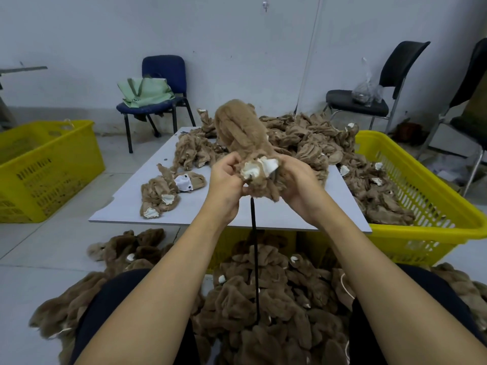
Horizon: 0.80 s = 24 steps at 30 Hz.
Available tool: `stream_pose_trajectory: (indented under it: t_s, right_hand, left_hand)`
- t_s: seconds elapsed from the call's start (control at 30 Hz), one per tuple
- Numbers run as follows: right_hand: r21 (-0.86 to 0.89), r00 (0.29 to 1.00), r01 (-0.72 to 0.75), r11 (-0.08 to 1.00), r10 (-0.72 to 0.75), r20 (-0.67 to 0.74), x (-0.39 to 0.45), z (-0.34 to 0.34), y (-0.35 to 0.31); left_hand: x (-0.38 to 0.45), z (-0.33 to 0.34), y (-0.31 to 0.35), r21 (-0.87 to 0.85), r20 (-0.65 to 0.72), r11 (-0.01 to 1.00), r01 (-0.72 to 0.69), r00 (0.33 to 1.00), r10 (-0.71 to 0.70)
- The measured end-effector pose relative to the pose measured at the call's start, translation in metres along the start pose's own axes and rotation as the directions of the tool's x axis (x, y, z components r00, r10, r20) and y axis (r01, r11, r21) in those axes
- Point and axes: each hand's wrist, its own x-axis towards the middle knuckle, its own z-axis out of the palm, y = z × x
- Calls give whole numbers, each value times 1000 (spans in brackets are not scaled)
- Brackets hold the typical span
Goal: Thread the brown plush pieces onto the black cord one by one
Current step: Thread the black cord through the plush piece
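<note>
Both my hands, left [226, 177] and right [297, 177], grip one fuzzy brown plush piece [245, 135] above the white desk [126, 206]. One thin black cord [254, 259] hangs straight below; its top end is hidden inside the plush. Loose pieces beyond: too heaped to count.

fuzzy plush piece [238, 127], matt cord [254, 259]
</note>
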Motion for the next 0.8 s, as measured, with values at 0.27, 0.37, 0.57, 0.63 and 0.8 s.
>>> stream_pose_trajectory:
  t_s: [0.27,0.37,0.57,0.63,0.8]
  right_hand:
    - [-193,993,49,980,-28,111,0,-11,-6]
    - [-355,987,155,922,-130,94,2,-14,-9]
    - [-432,946,304,849,-323,30,2,-14,-2]
    - [-421,945,286,861,-326,-26,1,-12,3]
    - [-266,946,224,938,-275,-173,0,2,8]
  left_hand:
    - [-5,4,-13,261,-114,962,-75,988,108]
    - [-6,0,-9,349,-33,934,-71,996,88]
    - [-9,1,5,232,142,972,-39,990,6]
    - [-7,-1,9,263,176,963,-53,984,6]
    - [6,-13,18,367,336,921,-133,942,2]
